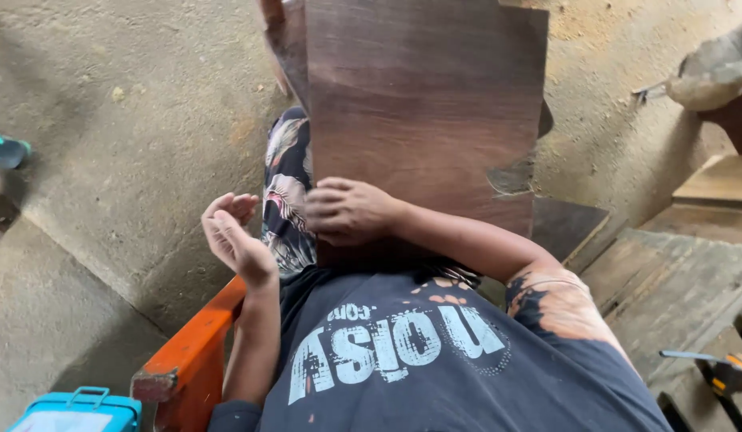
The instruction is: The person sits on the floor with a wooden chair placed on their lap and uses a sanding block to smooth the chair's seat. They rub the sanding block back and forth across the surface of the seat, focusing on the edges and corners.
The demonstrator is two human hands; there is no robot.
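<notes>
1. Against the lap, a brown plywood board (423, 104) is stood upright, steadied at its lower edge.
2. The right hand (348, 210) is curled closed over that lower edge, keeping the board from tipping.
3. Just left of the board, the left hand (235, 236) is held open and empty.

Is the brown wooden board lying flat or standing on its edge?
Standing up, it seems: the board rises from the lap, and the right hand presses its near face.

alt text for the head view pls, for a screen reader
Seen from above, a seated person's right hand grips the near edge of a dark brown plywood board on their lap, while the left hand hovers open beside it. An orange wooden rail is underneath.
</notes>
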